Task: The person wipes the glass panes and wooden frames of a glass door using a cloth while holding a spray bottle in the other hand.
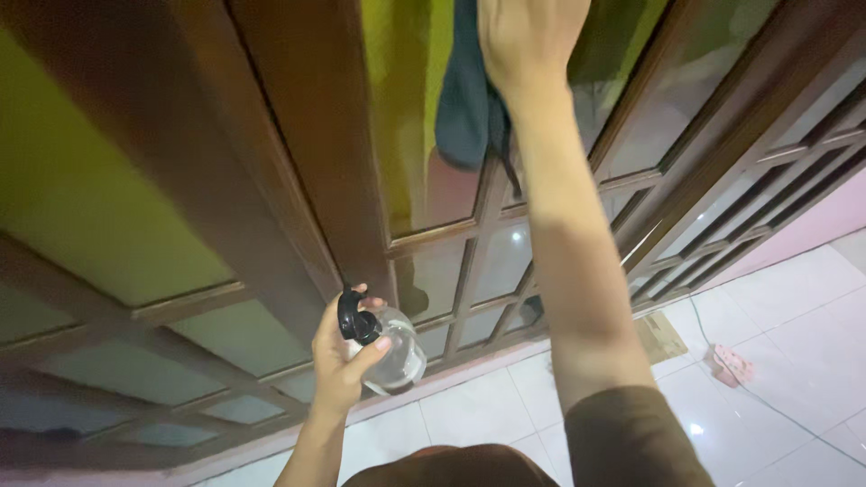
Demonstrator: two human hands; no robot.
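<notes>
Up against the wooden door [298, 153] with its glass panes, we have our right hand [528, 36] raised high and pressed flat, fingers spread, on a dark blue cloth [465, 99]. The cloth lies against an upper glass pane [415, 117] and hangs down a little below the hand. Our left hand [341, 361] is held low, closed around a clear spray bottle [392, 356] with a black trigger head [356, 320]; the thumb and fingers wrap the neck, and the bottle is carried upright, well apart from the glass.

As far as we can judge, the wiping is under way on this upper pane. Whether the glass there is already clean we cannot tell, since the picture is blurred and the panes mostly show greenish reflections. No streaks or wet patches can be made out. The lower panes [505, 261] near the floor lie well below the cloth, and nothing shows whether they have been wiped. The panes further left [108, 207] likewise give no sign either way.

Below us lies a white tiled floor [794, 316], with a small pink thing [732, 363] and a flat piece of cardboard [663, 335] near the foot of the door.
</notes>
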